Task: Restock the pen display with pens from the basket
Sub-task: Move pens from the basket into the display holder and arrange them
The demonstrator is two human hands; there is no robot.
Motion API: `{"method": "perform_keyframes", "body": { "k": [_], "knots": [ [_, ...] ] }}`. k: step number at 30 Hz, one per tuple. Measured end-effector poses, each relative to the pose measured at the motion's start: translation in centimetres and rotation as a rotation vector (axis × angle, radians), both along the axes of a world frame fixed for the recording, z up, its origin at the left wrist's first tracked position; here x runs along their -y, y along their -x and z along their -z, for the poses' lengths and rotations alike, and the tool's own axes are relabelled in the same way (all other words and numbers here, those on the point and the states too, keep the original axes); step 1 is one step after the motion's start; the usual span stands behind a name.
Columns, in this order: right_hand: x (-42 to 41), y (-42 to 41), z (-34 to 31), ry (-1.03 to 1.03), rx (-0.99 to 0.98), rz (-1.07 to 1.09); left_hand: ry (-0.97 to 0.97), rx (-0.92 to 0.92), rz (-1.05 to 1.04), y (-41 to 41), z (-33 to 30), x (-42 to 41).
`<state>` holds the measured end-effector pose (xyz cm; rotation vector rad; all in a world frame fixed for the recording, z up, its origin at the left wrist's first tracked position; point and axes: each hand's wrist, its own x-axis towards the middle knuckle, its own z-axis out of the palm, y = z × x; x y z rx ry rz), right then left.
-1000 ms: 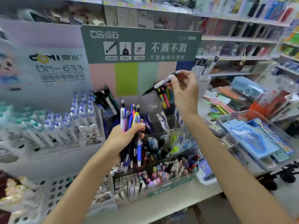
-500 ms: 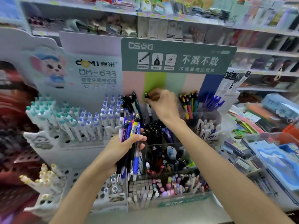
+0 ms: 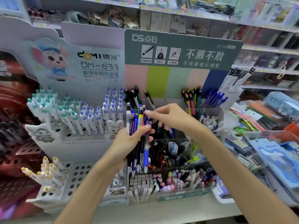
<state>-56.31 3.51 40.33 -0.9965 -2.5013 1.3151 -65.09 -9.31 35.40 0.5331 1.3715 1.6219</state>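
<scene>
My left hand (image 3: 129, 139) grips the upright bundle of mixed plastic click pens (image 3: 139, 138), tops up, while my right hand (image 3: 168, 117), just right of them, reaches loose-fingered for their tops, holding nothing I can see, the clear compartmented pen display (image 3: 210, 110) directly behind.

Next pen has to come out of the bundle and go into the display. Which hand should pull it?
Right. The right hand is free, with its fingertips at the top of the pen bundle. The left hand grips that bundle, so it is likely occupied.

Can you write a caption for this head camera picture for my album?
Left hand grips a bunch of pens while right hand reaches for one.
</scene>
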Motion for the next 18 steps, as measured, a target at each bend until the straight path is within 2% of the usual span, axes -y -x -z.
{"method": "perform_keyframes", "body": {
  "k": [4,8,10,12,13,15,18],
  "knots": [
    [0.1,-1.2,0.4,0.056,-0.116,0.008,-0.022,0.012,0.035,-0.4,0.2,-0.2],
    [-0.3,-2.6,0.7,0.316,-0.220,0.071,-0.025,0.063,0.063,-0.5,0.1,-0.4],
    [-0.7,-4.0,0.4,0.402,-0.358,0.128,0.002,0.065,0.062,-0.5,-0.1,-0.8],
    [-2.0,-5.9,-0.5,0.435,-0.614,0.308,-0.004,0.061,0.046,-0.7,-0.4,-1.4],
    [-3.1,-7.0,-0.8,0.380,-0.753,0.442,-0.015,0.070,0.040,-0.9,-0.5,-1.7],
    [-6.1,-9.1,-1.2,0.076,-0.923,0.741,-0.024,0.084,0.057,-1.5,-0.6,-2.2],
    [-10.0,-10.7,-0.9,-0.358,-0.858,0.990,0.000,0.093,0.098,-2.6,-0.5,-3.0]
  ]
}}
